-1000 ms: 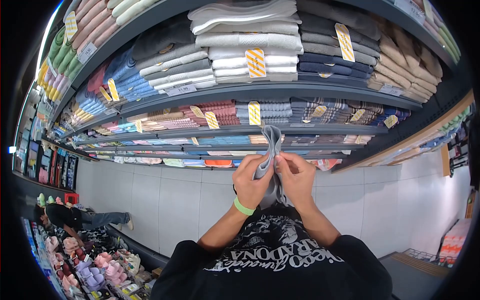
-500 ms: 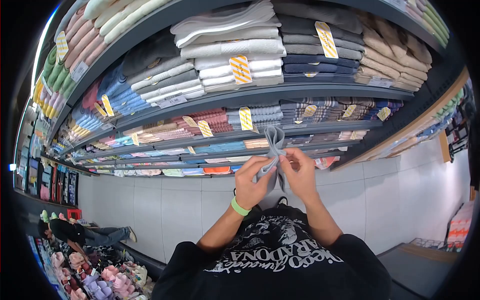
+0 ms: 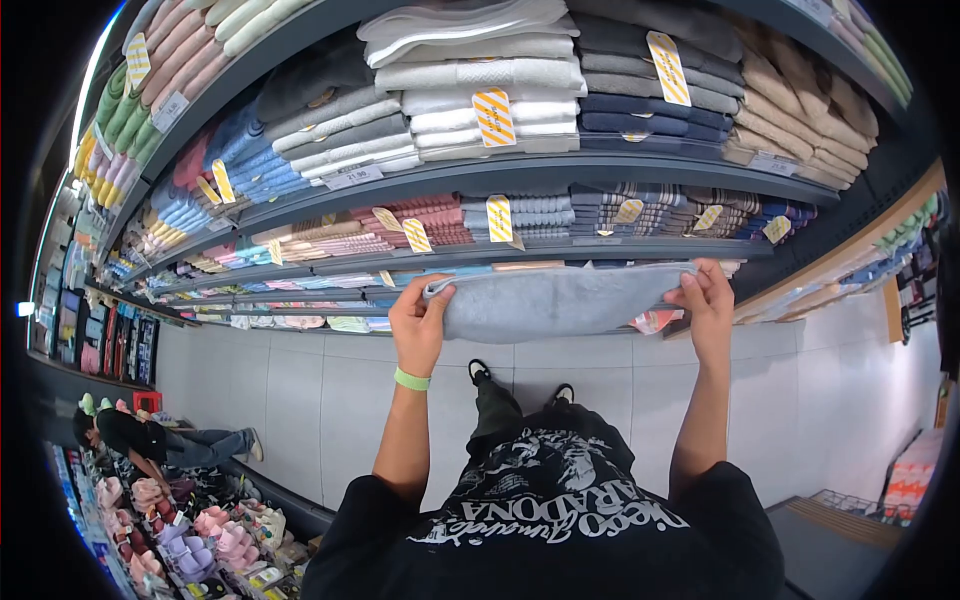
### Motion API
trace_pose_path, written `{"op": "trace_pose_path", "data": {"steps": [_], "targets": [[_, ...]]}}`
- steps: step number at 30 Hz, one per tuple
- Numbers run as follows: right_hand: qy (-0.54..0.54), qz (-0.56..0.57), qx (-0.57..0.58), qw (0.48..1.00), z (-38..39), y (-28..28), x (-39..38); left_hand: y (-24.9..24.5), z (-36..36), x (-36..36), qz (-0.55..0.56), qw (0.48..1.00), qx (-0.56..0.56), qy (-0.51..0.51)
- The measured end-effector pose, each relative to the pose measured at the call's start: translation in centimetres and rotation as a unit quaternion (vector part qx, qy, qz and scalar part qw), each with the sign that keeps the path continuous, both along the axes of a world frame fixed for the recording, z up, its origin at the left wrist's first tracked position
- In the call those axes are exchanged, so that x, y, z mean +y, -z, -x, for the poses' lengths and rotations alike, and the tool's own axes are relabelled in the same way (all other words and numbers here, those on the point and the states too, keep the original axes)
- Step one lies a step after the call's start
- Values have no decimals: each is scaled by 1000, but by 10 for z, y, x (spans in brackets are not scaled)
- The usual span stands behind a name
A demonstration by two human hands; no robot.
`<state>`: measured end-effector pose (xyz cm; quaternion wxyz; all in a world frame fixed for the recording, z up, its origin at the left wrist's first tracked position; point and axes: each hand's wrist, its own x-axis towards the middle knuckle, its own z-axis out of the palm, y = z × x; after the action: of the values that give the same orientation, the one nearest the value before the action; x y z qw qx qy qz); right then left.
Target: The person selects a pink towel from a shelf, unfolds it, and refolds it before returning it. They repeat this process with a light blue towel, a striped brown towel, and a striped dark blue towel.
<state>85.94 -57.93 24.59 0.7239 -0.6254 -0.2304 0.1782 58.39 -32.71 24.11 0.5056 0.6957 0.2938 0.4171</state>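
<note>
A folded grey-blue towel (image 3: pixel 555 302) is stretched sideways between my two hands, in front of the lower shelves. My left hand (image 3: pixel 420 318) pinches its left end, thumb toward me, with a green band on the wrist. At the right end, my right hand (image 3: pixel 704 297) grips the towel's upper corner between thumb and fingers. The towel looks layered, with its folded edge along the top.
Shelves (image 3: pixel 480 172) of folded towels with striped tags curve across the front. A person (image 3: pixel 160 440) in dark clothes is at the lower left, beside a display of slippers (image 3: pixel 200 550). A grey bench (image 3: pixel 830 550) stands at the lower right.
My hands have moved apart, left and right. The towel, bunched between them before, is now spread out lengthwise. The view has shifted slightly.
</note>
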Motion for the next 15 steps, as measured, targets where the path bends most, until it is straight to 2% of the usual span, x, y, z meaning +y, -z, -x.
{"op": "trace_pose_path", "data": {"steps": [2, 4, 7, 9, 12, 14, 15], "targets": [[-12, -30, 20, 999, -1, -3, -5, 0, -3, 1, 8, 1000, -14, 15], [-51, 2, -3, 999, -1, -3, -14, -3, -3, -2, 18, 999, -23, 32], [-47, -28, -57, 997, 2, -13, -19, -7, 3, -3, 30, 998, 14, 58], [-58, -32, -87, 994, 8, -30, -19, 16, 12, 8, 3, 986, 116, 116], [-81, -37, -134, 987, 18, -57, -16, 42, 17, 10, -44, 968, 180, 168], [-96, -25, -170, 981, 21, -69, -16, 30, 6, -9, -5, 971, 171, 166], [-95, -24, -171, 980, 20, -69, -16, 24, 2, -15, -51, 964, 177, 194]]}}
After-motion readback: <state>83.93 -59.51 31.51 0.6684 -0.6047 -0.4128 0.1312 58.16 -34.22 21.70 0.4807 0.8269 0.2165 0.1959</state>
